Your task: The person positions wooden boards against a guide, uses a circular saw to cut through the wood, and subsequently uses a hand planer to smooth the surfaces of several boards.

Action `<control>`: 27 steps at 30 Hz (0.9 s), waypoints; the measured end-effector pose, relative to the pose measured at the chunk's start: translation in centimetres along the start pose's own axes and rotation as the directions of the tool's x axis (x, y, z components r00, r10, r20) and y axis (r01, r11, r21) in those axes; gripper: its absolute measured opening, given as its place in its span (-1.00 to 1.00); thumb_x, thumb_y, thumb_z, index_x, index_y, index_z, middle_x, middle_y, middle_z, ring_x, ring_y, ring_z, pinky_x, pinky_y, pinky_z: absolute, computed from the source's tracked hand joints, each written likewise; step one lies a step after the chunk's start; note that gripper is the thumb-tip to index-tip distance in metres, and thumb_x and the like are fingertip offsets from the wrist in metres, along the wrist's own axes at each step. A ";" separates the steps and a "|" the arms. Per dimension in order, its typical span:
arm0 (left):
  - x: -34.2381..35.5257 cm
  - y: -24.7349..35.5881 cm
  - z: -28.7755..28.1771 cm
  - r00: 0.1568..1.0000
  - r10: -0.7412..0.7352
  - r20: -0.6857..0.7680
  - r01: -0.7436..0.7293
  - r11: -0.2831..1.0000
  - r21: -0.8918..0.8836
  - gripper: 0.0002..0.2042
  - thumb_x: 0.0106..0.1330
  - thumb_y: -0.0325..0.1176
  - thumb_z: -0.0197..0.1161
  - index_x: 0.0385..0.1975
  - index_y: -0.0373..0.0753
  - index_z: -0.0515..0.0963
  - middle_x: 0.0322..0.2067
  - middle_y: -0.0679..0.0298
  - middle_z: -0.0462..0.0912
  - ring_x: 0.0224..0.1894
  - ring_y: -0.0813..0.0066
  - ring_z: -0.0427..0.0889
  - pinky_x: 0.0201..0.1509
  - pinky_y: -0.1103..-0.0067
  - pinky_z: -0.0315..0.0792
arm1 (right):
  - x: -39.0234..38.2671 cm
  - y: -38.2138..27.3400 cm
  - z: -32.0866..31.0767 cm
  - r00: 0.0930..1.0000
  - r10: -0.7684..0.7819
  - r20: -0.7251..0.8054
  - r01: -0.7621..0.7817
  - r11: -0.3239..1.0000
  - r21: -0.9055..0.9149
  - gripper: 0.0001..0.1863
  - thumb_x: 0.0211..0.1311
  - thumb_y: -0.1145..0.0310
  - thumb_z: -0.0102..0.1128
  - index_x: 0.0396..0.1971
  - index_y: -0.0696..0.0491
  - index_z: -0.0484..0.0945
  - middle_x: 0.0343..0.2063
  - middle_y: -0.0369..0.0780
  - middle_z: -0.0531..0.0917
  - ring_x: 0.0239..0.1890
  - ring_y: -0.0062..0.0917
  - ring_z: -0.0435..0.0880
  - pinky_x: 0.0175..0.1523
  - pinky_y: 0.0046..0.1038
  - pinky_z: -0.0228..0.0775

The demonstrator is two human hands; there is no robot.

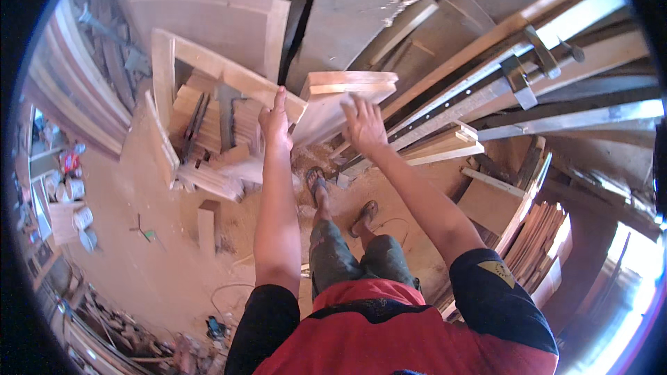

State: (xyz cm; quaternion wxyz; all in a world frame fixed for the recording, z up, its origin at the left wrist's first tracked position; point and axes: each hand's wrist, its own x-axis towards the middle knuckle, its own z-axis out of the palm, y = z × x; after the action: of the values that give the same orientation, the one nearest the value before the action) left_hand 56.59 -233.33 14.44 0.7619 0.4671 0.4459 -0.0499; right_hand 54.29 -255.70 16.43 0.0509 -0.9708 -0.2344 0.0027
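My left hand is closed round the right end of a light wooden frame, one digit pointing up along the wood. The frame stands tilted, its lower parts partly hidden by stacked timber. Some way to the right, my right hand is raised with its fingers apart and slightly blurred, and nothing shows in it. Close to those fingers stand pale wooden panels, their top edges facing me. Whether the fingertips touch the panel face, I cannot tell.
A curved-top wooden panel leans behind the frame. Long boards and a metal bar clamp run along the right. Stacked planks lie at lower right, a wood block stands on the dusty floor, and white containers sit far left.
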 end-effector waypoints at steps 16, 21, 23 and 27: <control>-0.7 -13.2 -11.4 0.950 0.203 0.239 -0.312 0.549 0.775 -0.36 0.52 0.07 -0.03 0.28 -0.44 0.37 0.26 -0.18 0.44 0.29 -0.07 0.44 0.36 0.29 0.26 | -45.9 7.9 -0.2 0.393 0.555 0.733 -0.859 0.507 0.077 -0.55 0.17 0.08 0.22 0.00 0.00 0.59 -0.15 0.05 0.70 -0.02 -0.03 0.67 0.12 -0.08 0.51; -11.2 -21.4 -22.6 0.976 -0.210 0.058 0.027 0.380 0.925 -0.45 0.48 0.10 0.03 -0.09 -0.39 0.59 -0.44 0.14 0.63 -0.49 0.40 0.61 -0.43 0.43 0.45 | -45.2 18.7 1.2 0.575 0.668 0.472 -0.814 0.523 0.253 -0.64 0.21 0.12 0.18 -0.39 0.16 0.66 -0.39 0.16 0.66 -0.26 0.08 0.68 -0.17 0.00 0.53; -18.4 -20.5 -23.5 0.982 -0.181 0.045 0.065 0.558 0.828 -0.48 0.45 0.10 0.08 -0.01 -0.33 0.55 -0.34 0.21 0.65 -0.48 0.45 0.63 -0.49 0.50 0.45 | -38.3 23.0 -1.1 0.686 0.672 0.279 -0.690 0.478 0.544 -0.66 0.24 0.18 0.17 -0.45 0.20 0.61 -0.44 0.16 0.63 -0.32 0.11 0.66 -0.22 0.03 0.51; -25.7 -22.8 -23.0 0.984 -0.179 -0.010 0.113 0.575 0.810 -0.46 0.43 0.11 0.13 0.15 -0.25 0.49 -0.27 0.24 0.63 -0.41 0.42 0.65 -0.46 0.53 0.46 | -24.7 33.2 -5.5 0.672 0.715 -0.191 -0.373 0.550 0.747 -0.74 0.29 0.29 0.20 -0.14 0.15 0.59 -0.35 0.05 0.67 -0.20 0.05 0.65 -0.08 -0.05 0.48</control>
State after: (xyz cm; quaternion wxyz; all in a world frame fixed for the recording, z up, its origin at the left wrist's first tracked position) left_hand 15.42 -237.41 14.09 0.4761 0.7211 0.3832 -0.3262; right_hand 47.57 -296.84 18.12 0.4379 -0.8791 0.1275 -0.1381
